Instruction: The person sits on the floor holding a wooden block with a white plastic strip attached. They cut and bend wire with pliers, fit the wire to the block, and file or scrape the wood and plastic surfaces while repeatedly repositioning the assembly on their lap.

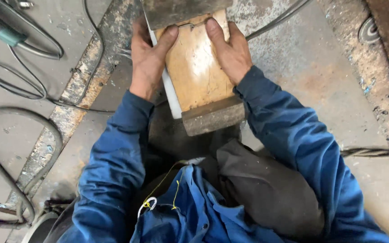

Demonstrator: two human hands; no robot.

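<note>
The person crouches over a wooden block (196, 67) that lies between both hands, its long axis running away from the body. The left hand (147, 58) clasps the left edge and the right hand (230, 51) the right edge, thumbs pressed flat on the top face near the far end, equally near. The wood is pale yellow-brown, scuffed, with a white strip (171, 96) along its left side. Grey slabs (212, 118), possibly metal, cap both ends. Dark cables (5, 135) trail across the dusty concrete floor (320, 76).

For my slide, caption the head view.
Left hand and right hand press a wooden block between gray blocks.
</note>
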